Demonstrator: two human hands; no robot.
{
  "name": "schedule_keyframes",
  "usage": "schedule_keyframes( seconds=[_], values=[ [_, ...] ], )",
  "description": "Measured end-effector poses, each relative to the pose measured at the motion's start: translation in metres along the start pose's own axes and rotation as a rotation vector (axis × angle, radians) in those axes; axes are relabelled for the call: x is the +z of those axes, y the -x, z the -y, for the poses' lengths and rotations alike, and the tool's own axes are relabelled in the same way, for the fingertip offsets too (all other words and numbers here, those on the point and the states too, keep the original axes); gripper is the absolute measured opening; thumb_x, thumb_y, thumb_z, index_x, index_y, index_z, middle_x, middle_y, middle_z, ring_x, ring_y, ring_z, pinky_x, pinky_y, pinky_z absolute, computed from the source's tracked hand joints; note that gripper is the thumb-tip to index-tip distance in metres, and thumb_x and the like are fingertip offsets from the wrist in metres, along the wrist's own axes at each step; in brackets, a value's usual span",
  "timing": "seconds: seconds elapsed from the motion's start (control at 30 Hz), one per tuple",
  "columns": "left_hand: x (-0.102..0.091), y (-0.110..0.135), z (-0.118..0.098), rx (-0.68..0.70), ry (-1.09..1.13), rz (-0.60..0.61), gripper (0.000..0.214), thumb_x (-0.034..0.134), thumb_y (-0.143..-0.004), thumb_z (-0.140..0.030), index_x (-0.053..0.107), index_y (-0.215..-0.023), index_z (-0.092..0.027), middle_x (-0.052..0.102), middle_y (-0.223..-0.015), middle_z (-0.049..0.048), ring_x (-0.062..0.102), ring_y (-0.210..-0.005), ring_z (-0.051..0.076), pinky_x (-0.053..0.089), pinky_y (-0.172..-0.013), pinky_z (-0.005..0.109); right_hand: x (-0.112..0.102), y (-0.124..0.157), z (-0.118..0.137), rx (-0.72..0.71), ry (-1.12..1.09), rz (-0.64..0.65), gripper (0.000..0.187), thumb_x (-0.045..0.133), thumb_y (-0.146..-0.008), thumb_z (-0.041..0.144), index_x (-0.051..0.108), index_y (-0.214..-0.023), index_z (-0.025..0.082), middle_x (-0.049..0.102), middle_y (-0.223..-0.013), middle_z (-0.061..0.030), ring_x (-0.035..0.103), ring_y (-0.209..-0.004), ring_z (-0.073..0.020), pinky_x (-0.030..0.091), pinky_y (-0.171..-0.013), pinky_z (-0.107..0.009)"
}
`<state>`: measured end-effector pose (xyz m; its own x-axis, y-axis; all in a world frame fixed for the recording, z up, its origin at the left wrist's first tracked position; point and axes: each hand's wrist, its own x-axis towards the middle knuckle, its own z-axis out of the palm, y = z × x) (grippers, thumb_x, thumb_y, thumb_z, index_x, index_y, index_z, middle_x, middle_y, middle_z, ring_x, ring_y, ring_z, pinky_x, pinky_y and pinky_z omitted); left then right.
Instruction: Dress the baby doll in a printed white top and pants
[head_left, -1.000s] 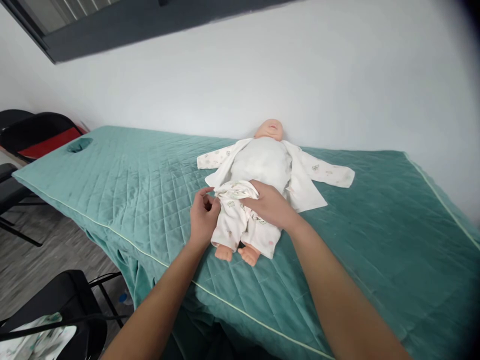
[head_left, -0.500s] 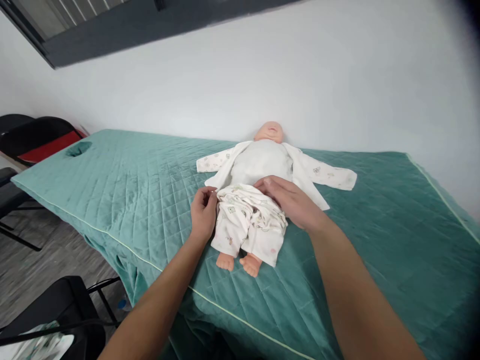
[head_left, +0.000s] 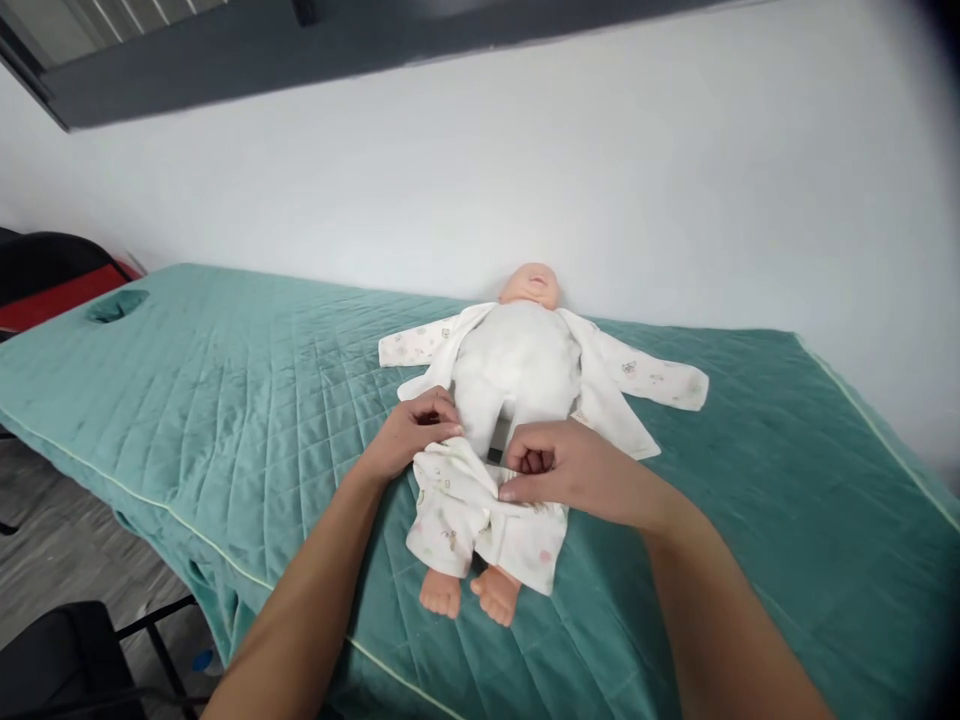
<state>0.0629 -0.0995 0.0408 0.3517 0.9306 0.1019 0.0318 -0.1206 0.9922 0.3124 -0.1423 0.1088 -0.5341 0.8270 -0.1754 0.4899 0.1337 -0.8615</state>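
Observation:
A baby doll [head_left: 517, 365] lies on its back, its head by the wall and its bare feet towards me. Its white printed jacket [head_left: 615, 405] is spread open, the sleeves stretched out to both sides. The printed trousers [head_left: 450, 510] are down around the doll's lower legs, showing the white padded body and thighs. My left hand [head_left: 416, 430] pinches the trousers' waistband on the left. My right hand [head_left: 562, 465] is closed on the waistband nearer the middle, fingers curled in.
The doll rests on a massage table with a quilted green cover [head_left: 247, 400], which has a face hole [head_left: 116, 305] at its far left. A white wall [head_left: 450, 190] stands behind. Black chairs [head_left: 67, 655] are at the left on the grey floor.
The trousers' waistband has come down from the doll's belly to its lower thighs, uncovering the white upper legs. My right hand has gone from lying flat to gripping the cloth.

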Motion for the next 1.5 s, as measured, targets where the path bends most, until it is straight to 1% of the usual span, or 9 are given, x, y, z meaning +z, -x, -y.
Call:
schedule_keyframes(
  seconds=[0.2,0.5,0.7,0.8,0.93,1.13,1.27,1.4,1.5],
  values=[
    [-0.015,0.009,-0.009,-0.02,-0.096,0.272,0.027,0.083,-0.073,-0.044,0.08,-0.09,-0.024,0.051,-0.1,0.0047,0.049,-0.087,0.017,0.042,-0.077,0.027,-0.005,0.002,-0.002,-0.008,-0.063,0.051,0.021,0.075,-0.081,0.039,0.063,-0.08,0.022,0.057,-0.075,0.0029,0.05,-0.07,-0.0136,0.038,-0.061,-0.025],
    [-0.012,0.008,0.001,0.022,-0.089,0.242,0.024,0.07,-0.088,-0.043,0.079,-0.095,-0.021,0.051,-0.097,0.0045,0.048,-0.091,0.016,0.038,-0.078,0.027,-0.007,0.003,0.0,-0.08,-0.006,0.125,0.035,0.072,-0.086,0.045,0.056,-0.07,0.019,0.054,-0.086,0.0007,0.048,-0.075,-0.0131,0.037,-0.066,-0.028],
    [-0.012,0.01,-0.008,-0.014,-0.092,0.334,0.017,0.076,-0.084,-0.036,0.076,-0.092,-0.021,0.046,-0.101,0.0036,0.047,-0.092,0.015,0.039,-0.08,0.025,0.005,-0.01,-0.012,-0.03,-0.141,-0.21,0.038,0.06,-0.094,0.051,0.051,-0.073,0.021,0.044,-0.066,0.0047,0.037,-0.061,-0.0113,0.028,-0.056,-0.027],
    [-0.011,0.011,-0.01,-0.006,-0.089,0.303,0.017,0.075,-0.083,-0.033,0.069,-0.08,-0.018,0.045,-0.101,0.0029,0.046,-0.09,0.014,0.039,-0.08,0.025,0.01,-0.016,-0.016,-0.035,-0.175,-0.332,0.038,0.062,-0.093,0.051,0.051,-0.073,0.021,0.045,-0.065,0.0053,0.037,-0.059,-0.0107,0.029,-0.057,-0.027],
    [-0.008,0.012,-0.004,0.02,-0.023,0.242,0.021,0.074,-0.085,-0.034,0.064,-0.08,-0.016,0.047,-0.099,0.0031,0.046,-0.087,0.013,0.038,-0.077,0.024,0.013,-0.019,-0.018,-0.018,-0.179,-0.373,0.039,0.063,-0.092,0.053,0.052,-0.073,0.021,0.044,-0.063,0.0059,0.037,-0.058,-0.0104,0.029,-0.056,-0.027],
    [0.0,0.01,0.008,0.01,0.186,-0.073,0.028,0.076,-0.084,-0.04,0.058,-0.086,-0.018,0.056,-0.09,0.0009,0.049,-0.077,0.01,0.038,-0.067,0.021,0.014,-0.02,-0.018,-0.018,-0.21,-0.389,0.036,0.065,-0.091,0.051,0.054,-0.074,0.02,0.045,-0.061,0.0058,0.036,-0.056,-0.0098,0.027,-0.054,-0.026],
    [0.005,0.007,0.001,-0.013,0.225,-0.203,0.03,0.076,-0.083,-0.041,0.056,-0.084,-0.019,0.051,-0.077,-0.0029,0.039,-0.061,0.007,0.029,-0.054,0.02,0.01,-0.018,-0.018,-0.029,-0.285,-0.428,0.029,0.07,-0.086,0.045,0.06,-0.076,0.02,0.052,-0.064,0.0038,0.041,-0.058,-0.0103,0.029,-0.053,-0.025],
    [0.003,-0.002,-0.02,-0.089,0.202,-0.174,0.031,0.075,-0.083,-0.043,0.054,-0.08,-0.02,0.044,-0.068,-0.0046,0.031,-0.053,0.006,0.022,-0.048,0.021,-0.001,-0.016,-0.023,-0.01,-0.594,-0.571,0.024,0.077,-0.078,0.041,0.064,-0.087,0.023,0.053,-0.064,0.0045,0.043,-0.055,-0.0108,0.032,-0.051,-0.025],
    [-0.001,-0.019,-0.036,-0.14,0.146,-0.153,0.032,0.076,-0.081,-0.043,0.054,-0.078,-0.019,0.041,-0.064,-0.0048,0.032,-0.052,0.007,0.023,-0.048,0.021,-0.011,-0.018,-0.032,-0.025,-0.885,-0.672,0.03,0.082,-0.071,0.041,0.062,-0.088,0.024,0.058,-0.072,0.0024,0.052,-0.063,-0.0147,0.043,-0.056,-0.027]
  ],
)
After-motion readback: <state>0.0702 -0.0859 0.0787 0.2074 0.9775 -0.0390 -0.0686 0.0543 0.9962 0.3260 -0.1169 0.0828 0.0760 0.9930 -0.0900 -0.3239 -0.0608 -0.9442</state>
